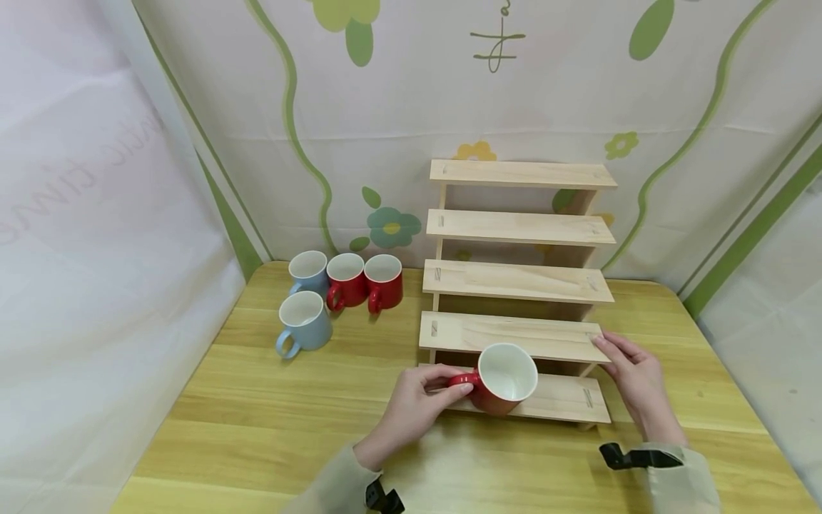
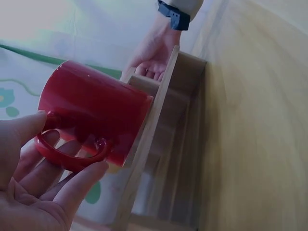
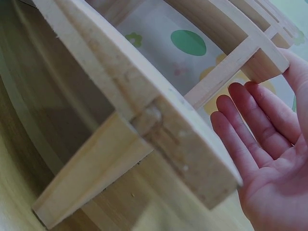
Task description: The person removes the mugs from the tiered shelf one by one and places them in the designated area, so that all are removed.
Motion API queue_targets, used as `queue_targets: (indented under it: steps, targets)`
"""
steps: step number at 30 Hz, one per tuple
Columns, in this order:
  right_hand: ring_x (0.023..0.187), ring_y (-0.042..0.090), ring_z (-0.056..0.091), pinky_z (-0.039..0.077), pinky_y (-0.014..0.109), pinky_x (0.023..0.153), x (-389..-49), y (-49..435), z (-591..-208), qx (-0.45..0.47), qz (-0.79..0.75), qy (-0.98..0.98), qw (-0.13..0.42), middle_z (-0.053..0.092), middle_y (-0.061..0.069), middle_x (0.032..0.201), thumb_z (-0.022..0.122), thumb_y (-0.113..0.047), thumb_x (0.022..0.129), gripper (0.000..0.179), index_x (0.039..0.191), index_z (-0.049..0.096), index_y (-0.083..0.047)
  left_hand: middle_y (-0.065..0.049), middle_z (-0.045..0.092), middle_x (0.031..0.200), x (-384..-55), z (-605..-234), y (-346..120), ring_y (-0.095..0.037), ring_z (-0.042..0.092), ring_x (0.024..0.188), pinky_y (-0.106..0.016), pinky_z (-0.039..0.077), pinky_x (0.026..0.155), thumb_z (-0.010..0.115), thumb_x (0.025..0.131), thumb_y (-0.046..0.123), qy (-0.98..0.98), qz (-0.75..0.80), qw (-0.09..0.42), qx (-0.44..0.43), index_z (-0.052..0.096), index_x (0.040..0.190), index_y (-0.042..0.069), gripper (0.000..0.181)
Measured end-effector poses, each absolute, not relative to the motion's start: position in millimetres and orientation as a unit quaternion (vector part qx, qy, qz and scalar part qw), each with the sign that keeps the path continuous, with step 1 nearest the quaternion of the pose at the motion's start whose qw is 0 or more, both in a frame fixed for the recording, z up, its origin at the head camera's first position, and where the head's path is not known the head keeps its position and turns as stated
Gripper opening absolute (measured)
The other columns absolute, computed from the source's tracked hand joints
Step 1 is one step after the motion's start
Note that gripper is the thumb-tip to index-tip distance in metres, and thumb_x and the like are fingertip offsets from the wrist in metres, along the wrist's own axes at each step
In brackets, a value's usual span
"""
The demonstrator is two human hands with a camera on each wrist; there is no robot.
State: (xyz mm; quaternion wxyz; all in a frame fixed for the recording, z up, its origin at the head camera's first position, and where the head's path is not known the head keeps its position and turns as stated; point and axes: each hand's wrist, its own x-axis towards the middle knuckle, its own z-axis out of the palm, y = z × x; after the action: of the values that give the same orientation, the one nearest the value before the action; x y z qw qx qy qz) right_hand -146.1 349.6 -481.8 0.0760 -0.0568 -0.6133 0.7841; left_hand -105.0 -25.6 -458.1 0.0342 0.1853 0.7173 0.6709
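A red mug (image 1: 497,400) with a white inside stands upright at the front of the lowest board of a stepped wooden shelf (image 1: 514,280). My left hand (image 1: 417,400) pinches its handle, thumb on one side and fingers on the other. In the left wrist view the base of the mug (image 2: 96,106) is against or very near the board's face. At the shelf's right side, my right hand (image 1: 638,378) holds the end of the second board from the bottom, thumb on top. Its other fingers (image 3: 255,115) extend below that board in the right wrist view.
Left of the shelf, two red mugs (image 1: 384,283) (image 1: 347,280) and two light blue mugs (image 1: 308,271) (image 1: 308,330) stand upright on the wooden table (image 1: 257,428). A printed cloth (image 1: 411,107) hangs behind the shelf.
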Motion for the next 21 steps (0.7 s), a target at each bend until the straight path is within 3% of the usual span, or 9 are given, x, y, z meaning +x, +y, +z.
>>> queue_targets:
  steps: [8, 21]
  targets:
    - [0.101, 0.004, 0.067, 0.057, 0.019, 0.082, -147, 350, -483, -0.057, 0.776, -0.624, 0.076, 0.069, -0.008, 0.115, 0.071, -0.006, 0.097, 0.023, 0.119, 0.076, -0.007, 0.003, 0.076, 0.104, -102, -449, -52, -0.017, 0.073, 0.094, -0.031, 0.061, 0.081, 0.079, 0.092, 0.023, 0.733, 0.657, 0.046, 0.172, 0.079, 0.107, 0.013, 0.017]
    - [0.1, 0.003, 0.066, 0.056, 0.018, 0.082, -147, 350, -483, -0.066, 0.77, -0.63, 0.075, 0.069, -0.009, 0.113, 0.071, -0.008, 0.097, 0.022, 0.118, 0.077, -0.009, -0.005, 0.076, 0.103, -102, -442, -102, -0.024, 0.073, 0.092, -0.029, 0.06, 0.081, 0.077, 0.093, 0.018, 0.753, 0.642, 0.049, 0.134, 0.078, 0.108, 0.006, 0.019]
